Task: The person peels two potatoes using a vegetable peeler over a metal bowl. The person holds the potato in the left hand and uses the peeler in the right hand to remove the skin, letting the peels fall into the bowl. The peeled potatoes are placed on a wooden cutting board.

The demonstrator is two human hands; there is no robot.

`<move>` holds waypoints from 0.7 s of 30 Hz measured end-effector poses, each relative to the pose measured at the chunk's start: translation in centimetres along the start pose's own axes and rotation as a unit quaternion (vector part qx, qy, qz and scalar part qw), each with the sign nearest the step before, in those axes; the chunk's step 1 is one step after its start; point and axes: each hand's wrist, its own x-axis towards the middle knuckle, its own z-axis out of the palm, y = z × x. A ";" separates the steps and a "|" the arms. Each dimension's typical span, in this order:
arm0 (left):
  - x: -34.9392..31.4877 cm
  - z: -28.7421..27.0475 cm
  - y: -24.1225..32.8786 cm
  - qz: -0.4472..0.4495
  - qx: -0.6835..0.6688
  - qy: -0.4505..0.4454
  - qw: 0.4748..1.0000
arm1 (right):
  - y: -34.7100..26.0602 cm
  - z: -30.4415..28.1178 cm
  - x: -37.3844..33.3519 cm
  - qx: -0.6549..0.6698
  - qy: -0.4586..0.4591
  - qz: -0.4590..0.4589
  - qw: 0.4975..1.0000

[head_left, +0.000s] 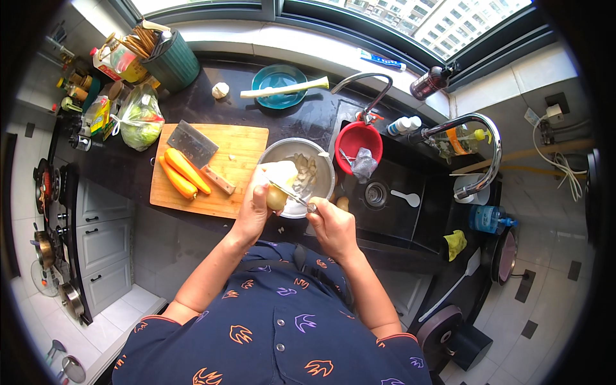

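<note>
My left hand (253, 208) is wrapped round a partly peeled potato (276, 198), with pale flesh showing on its upper part. In my right hand (334, 227) is a peeler (297, 196), its head lying against the potato. Both are over the near side of a metal bowl (330, 176) that holds several peelings (308, 168). A brownish rounded thing, perhaps another potato (343, 203), shows just beyond my right hand. To the left, a wooden cutting board (240, 141) carries a cleaver (196, 146) and carrots (181, 174).
Behind the board are a garlic bulb (220, 90) and a teal plate (260, 78) with a leek stalk (295, 88) across it. At right, the sink (391, 221) holds a red basket (346, 163) and a white spoon (405, 198), beneath a curved faucet (495, 144). A bagged green vegetable (141, 117) stands left.
</note>
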 end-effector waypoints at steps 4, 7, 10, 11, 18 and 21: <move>0.0 -0.7 -0.2 0.004 0.012 -0.016 1.000 | 0.3 -1.5 0.7 -0.077 -0.027 -0.031 0.996; -0.1 -0.3 0.2 -0.066 -0.038 0.004 0.997 | 0.9 -1.6 0.7 -0.086 -0.013 -0.024 0.996; 0.0 -0.5 -0.6 -0.092 -0.090 0.006 0.992 | 1.2 -1.5 0.6 -0.043 0.015 0.001 0.999; 0.1 -0.5 -0.9 -0.089 -0.105 0.000 0.990 | 1.0 -1.5 0.5 -0.010 0.010 0.035 0.999; 0.1 -1.0 -1.6 -0.055 -0.119 0.051 0.990 | -0.8 -1.0 0.1 0.008 0.002 0.022 1.000; -0.3 -0.3 -0.7 -0.046 -0.111 0.045 0.992 | -1.2 -0.8 -0.2 -0.060 -0.004 -0.026 0.998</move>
